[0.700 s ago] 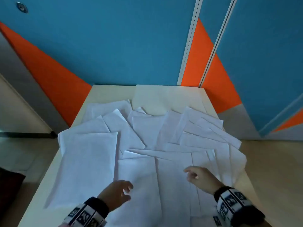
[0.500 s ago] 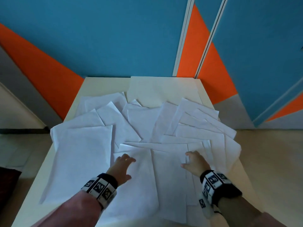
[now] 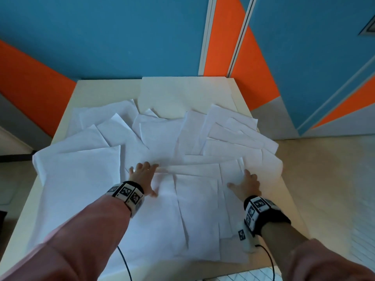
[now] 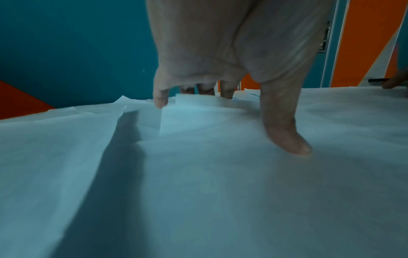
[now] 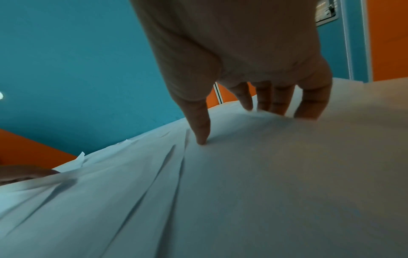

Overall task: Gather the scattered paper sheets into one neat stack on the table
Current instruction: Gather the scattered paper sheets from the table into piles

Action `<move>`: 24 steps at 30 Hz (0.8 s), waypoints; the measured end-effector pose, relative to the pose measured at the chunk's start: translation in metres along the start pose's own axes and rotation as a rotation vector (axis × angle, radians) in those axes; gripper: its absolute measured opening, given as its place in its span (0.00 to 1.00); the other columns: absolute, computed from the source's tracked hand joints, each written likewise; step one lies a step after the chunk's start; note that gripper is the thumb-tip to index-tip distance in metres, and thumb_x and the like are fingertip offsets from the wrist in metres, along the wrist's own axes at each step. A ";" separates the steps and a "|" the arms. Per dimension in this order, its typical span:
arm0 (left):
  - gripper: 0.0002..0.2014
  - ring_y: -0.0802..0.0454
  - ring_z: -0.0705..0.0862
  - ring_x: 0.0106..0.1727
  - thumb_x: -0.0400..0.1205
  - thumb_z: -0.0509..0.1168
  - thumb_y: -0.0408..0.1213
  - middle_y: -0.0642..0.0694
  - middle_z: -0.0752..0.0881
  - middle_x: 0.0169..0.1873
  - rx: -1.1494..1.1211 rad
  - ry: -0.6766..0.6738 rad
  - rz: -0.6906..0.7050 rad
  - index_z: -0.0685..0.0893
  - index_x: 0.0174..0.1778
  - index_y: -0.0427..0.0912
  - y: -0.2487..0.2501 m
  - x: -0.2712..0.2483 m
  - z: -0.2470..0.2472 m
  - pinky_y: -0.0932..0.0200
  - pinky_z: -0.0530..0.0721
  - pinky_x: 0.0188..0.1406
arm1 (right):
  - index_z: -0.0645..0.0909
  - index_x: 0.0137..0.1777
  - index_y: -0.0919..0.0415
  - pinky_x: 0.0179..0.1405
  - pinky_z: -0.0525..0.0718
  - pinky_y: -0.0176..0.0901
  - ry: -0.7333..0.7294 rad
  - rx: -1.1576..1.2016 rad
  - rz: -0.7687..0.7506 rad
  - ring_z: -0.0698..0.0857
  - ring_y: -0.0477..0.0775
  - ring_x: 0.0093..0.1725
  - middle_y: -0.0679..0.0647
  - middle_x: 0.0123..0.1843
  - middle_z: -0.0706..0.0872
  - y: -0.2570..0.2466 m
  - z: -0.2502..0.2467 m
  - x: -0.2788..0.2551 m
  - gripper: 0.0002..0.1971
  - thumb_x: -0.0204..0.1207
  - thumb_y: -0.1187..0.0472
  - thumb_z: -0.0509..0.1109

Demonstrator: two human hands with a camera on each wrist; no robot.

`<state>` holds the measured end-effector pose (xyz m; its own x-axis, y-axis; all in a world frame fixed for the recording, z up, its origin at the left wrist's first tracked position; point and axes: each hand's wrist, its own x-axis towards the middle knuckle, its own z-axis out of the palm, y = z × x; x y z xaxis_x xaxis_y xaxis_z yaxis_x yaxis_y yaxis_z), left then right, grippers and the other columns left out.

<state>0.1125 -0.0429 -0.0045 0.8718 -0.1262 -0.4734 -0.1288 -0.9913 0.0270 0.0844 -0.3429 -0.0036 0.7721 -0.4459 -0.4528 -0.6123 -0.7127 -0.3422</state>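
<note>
Several white paper sheets (image 3: 162,138) lie scattered and overlapping across the pale table (image 3: 105,92). My left hand (image 3: 144,173) rests spread on the near-middle sheets, fingertips at the far edge of a near sheet. In the left wrist view the left hand (image 4: 229,69) has its thumb (image 4: 287,139) pressed on paper, and a slightly raised sheet edge (image 4: 194,101) stands in front of the other fingers. My right hand (image 3: 246,184) lies spread on the sheets to the right. In the right wrist view the right hand (image 5: 245,94) touches the paper (image 5: 264,174) with its fingertips.
A cream sheet (image 3: 182,94) lies at the table's far end, against the blue and orange wall (image 3: 121,37). Sheets overhang the table's left edge (image 3: 38,159) and right edge (image 3: 274,161). A black cable (image 3: 123,260) hangs near the front edge. Floor (image 3: 324,189) lies to the right.
Both hands have moved forward from the near edge across the sheets and now lie spread on the paper. The sheets look unmoved.
</note>
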 end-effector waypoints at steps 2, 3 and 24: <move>0.46 0.44 0.66 0.75 0.67 0.75 0.50 0.47 0.69 0.72 -0.052 0.021 0.023 0.59 0.79 0.50 0.005 0.002 0.001 0.43 0.59 0.77 | 0.54 0.82 0.63 0.73 0.69 0.58 0.006 0.162 -0.067 0.67 0.67 0.76 0.66 0.78 0.66 0.002 0.005 0.001 0.44 0.71 0.57 0.75; 0.43 0.45 0.68 0.74 0.68 0.75 0.48 0.47 0.70 0.71 -0.100 0.032 0.038 0.62 0.77 0.49 0.006 0.004 0.003 0.45 0.60 0.77 | 0.54 0.82 0.64 0.72 0.68 0.54 0.003 0.235 -0.090 0.68 0.66 0.77 0.65 0.78 0.66 0.003 0.007 0.002 0.44 0.71 0.60 0.75; 0.15 0.35 0.83 0.54 0.78 0.68 0.42 0.33 0.87 0.50 -0.792 0.279 -0.311 0.83 0.53 0.35 -0.003 0.025 -0.011 0.54 0.74 0.44 | 0.76 0.68 0.58 0.49 0.81 0.48 -0.152 0.771 -0.015 0.82 0.58 0.53 0.56 0.56 0.82 0.045 -0.020 0.018 0.25 0.76 0.43 0.67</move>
<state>0.1396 -0.0432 -0.0070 0.9092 0.2508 -0.3322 0.4068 -0.7042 0.5818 0.0744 -0.3940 -0.0111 0.7836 -0.3206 -0.5321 -0.5902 -0.1168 -0.7988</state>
